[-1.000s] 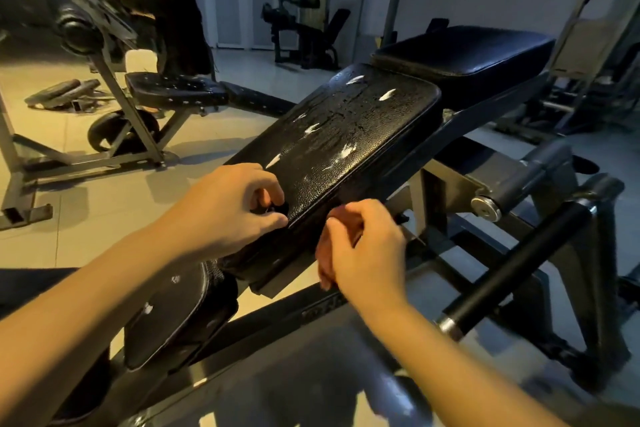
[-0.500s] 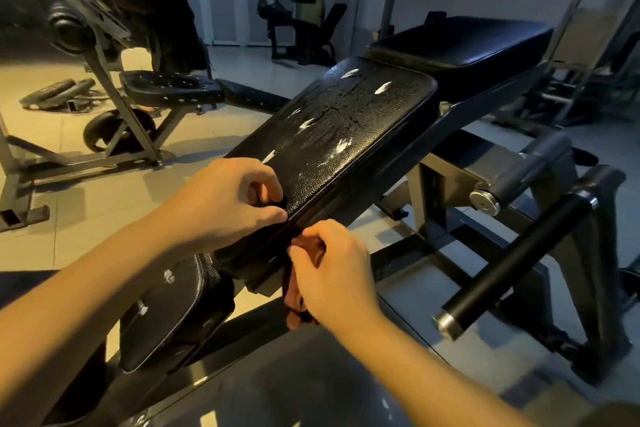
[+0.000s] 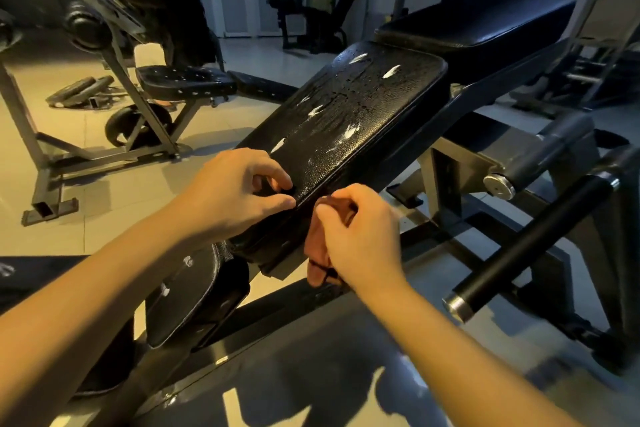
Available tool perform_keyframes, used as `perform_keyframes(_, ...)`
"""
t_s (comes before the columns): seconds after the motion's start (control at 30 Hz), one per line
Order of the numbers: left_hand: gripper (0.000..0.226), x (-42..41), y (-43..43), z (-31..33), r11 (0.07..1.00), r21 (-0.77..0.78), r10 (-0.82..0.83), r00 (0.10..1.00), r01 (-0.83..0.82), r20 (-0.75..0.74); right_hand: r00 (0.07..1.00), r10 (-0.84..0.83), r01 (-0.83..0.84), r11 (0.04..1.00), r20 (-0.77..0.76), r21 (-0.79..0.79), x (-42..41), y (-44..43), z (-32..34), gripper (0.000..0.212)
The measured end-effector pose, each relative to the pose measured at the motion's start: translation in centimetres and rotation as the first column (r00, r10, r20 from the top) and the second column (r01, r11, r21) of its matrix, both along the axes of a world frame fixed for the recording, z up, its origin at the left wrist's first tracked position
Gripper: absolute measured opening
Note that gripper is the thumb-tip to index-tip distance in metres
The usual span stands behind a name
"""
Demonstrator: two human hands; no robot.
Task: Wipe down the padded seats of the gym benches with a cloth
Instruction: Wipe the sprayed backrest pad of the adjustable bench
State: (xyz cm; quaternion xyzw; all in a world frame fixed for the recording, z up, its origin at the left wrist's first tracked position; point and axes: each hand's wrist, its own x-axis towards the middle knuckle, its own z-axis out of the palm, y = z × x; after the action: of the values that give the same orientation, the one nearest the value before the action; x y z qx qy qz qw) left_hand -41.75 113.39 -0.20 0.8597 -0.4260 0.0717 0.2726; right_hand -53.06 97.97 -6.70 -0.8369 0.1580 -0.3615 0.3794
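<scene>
At the tilted padded seat (image 3: 353, 114), the right hand (image 3: 360, 239) grips a brown cloth (image 3: 316, 250) in curled fingers, the left hand (image 3: 239, 191) pinches the seat's edge; gentle strokes should spare its tears.

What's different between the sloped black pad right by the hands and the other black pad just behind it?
The sloped pad tilts down toward the person; the rear pad lies level. The sloped pad carries white streaks and droplets; the rear pad shows none. The left hand pinches the sloped pad's near corner, the right hand holds a cloth beside it; no hand touches the rear pad. Both are black and padded.
</scene>
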Motion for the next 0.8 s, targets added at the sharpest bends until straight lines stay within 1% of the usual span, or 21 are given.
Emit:
perform_keyframes(0.07,0.025,-0.4,0.4,-0.5,1.000,0.003,0.002,0.999,-0.002,0.047,0.980,-0.127,0.118,0.991,0.153,0.068,0.2,-1.8,1.8,0.005)
perform_keyframes(0.1,0.028,-0.5,0.6,-1.0,1.000,-0.002,0.001,0.998,-0.001,0.064,0.963,-0.169,0.149,0.983,0.208,0.107,0.3,-1.9,1.9,0.005)
perform_keyframes(0.17,0.032,-0.9,1.0,-1.9,1.000,-0.014,0.006,0.996,-0.005,0.084,0.953,-0.189,0.151,0.974,0.238,0.169,0.5,0.1,0.6,0.005)
perform_keyframes(0.23,0.032,-1.2,1.1,-2.2,0.999,-0.043,0.024,0.997,-0.021,0.069,0.980,-0.102,0.066,0.977,0.173,0.203,0.6,3.5,-2.7,0.009)
perform_keyframes(0.3,0.030,-1.2,0.9,-2.1,0.997,-0.075,0.029,0.999,-0.026,0.030,0.998,0.046,-0.053,0.980,0.038,0.192,0.1,6.6,-6.1,0.013)
perform_keyframes(0.33,0.029,-1.2,0.9,-2.1,0.997,-0.079,0.027,1.000,-0.026,0.015,0.997,0.078,-0.075,0.982,-0.008,0.174,-0.1,7.4,-7.0,0.015)
perform_keyframes(0.37,0.029,-1.2,1.0,-2.1,0.996,-0.083,0.023,1.000,-0.023,0.003,0.997,0.073,-0.071,0.983,-0.004,0.168,-0.1,7.3,-7.2,0.015)
perform_keyframes(0.4,0.030,-1.2,1.1,-2.3,0.996,-0.093,0.018,1.000,-0.018,-0.007,0.999,0.039,-0.046,0.982,0.038,0.183,0.1,6.6,-6.8,0.013)
perform_keyframes(0.5,0.033,-1.1,1.5,-2.8,0.991,-0.136,0.000,0.999,-0.006,-0.044,0.967,-0.162,0.089,0.937,0.196,0.337,0.8,2.6,-3.8,0.008)
perform_keyframes(0.57,0.033,-0.9,1.6,-2.9,0.987,-0.160,-0.011,0.998,0.000,-0.068,0.948,-0.208,0.108,0.922,0.241,0.372,1.2,2.1,-3.0,0.009)
perform_keyframes(0.63,0.034,-0.8,1.5,-2.8,0.981,-0.190,-0.045,0.993,0.024,-0.106,0.962,-0.143,0.042,0.921,0.234,0.388,1.0,4.5,-4.4,0.007)
perform_keyframes(0.7,0.033,-0.6,1.4,-2.5,0.975,-0.217,-0.081,0.988,0.051,-0.133,0.987,0.008,-0.070,0.920,0.160,0.386,0.6,7.5,-6.5,0.009)
perform_keyframes(0.73,0.031,-0.5,1.3,-2.5,0.975,-0.216,-0.086,0.988,0.056,-0.132,0.991,0.058,-0.098,0.925,0.117,0.366,0.4,8.4,-7.0,0.011)
perform_keyframes(0.77,0.029,-0.4,1.4,-2.4,0.977,-0.207,-0.085,0.988,0.058,-0.125,0.993,0.066,-0.095,0.936,0.096,0.338,0.4,8.5,-7.2,0.012)
perform_keyframes(0.8,0.028,-0.4,1.4,-2.4,0.979,-0.198,-0.082,0.990,0.058,-0.118,0.993,0.048,-0.080,0.946,0.107,0.314,0.4,7.9,-6.7,0.011)
